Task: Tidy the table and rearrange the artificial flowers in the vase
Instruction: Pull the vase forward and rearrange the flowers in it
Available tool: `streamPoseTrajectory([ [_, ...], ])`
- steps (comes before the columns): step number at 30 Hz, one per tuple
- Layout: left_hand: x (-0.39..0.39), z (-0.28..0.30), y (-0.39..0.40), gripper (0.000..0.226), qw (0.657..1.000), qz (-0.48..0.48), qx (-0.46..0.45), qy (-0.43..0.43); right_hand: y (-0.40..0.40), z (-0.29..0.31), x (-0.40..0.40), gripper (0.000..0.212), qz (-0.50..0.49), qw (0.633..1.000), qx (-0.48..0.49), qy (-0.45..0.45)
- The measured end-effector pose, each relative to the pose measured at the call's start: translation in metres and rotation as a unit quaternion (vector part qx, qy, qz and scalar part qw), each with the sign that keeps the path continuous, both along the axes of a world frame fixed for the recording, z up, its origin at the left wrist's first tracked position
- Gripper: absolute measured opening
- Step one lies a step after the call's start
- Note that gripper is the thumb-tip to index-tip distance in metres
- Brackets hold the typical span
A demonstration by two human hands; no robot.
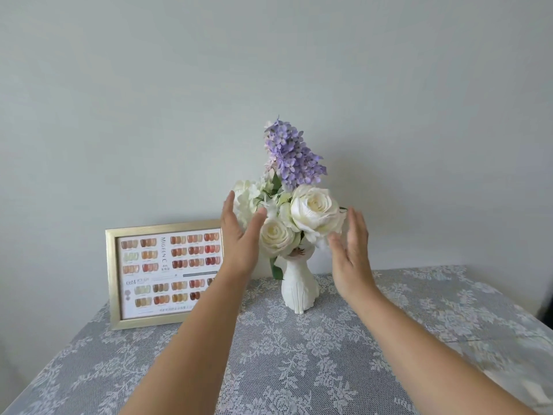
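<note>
A white ribbed vase (299, 284) stands on the lace-covered table (299, 369) near the wall. It holds a bunch of artificial flowers: large white roses (312, 206), smaller white blooms and a tall purple spray (291, 154). My left hand (239, 239) is raised on the left of the bunch, fingers straight, palm facing the flowers. My right hand (350, 253) is raised on the right side, fingers straight too, slightly blurred. Both hands flank the bunch and hold nothing; I cannot tell whether they touch the petals.
A gold picture frame (115, 280) with a chart of nail colour samples leans against the wall at the left, partly behind my left forearm. The plain wall is close behind the vase. The table's right edge drops off at the far right.
</note>
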State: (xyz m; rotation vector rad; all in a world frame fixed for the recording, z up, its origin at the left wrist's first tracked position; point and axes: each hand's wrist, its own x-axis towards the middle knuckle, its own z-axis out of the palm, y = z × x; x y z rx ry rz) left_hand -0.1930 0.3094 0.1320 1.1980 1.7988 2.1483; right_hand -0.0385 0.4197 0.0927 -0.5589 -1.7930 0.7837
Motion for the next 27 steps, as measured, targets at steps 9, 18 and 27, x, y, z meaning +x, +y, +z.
streamPoseTrajectory([
  [9,0.010,-0.020,0.010,0.068,0.995,-0.098,-0.029,0.000,0.001,0.020,-0.021,0.061,0.004,1.000,0.023,0.003],
  [18,-0.024,-0.009,-0.002,0.068,0.997,0.013,0.042,-0.070,0.008,0.015,0.007,0.067,0.001,0.999,-0.015,0.035],
  [27,-0.054,0.008,0.018,0.080,0.987,-0.062,-0.015,-0.144,-0.005,-0.001,0.004,0.058,0.047,0.998,0.014,0.048],
])
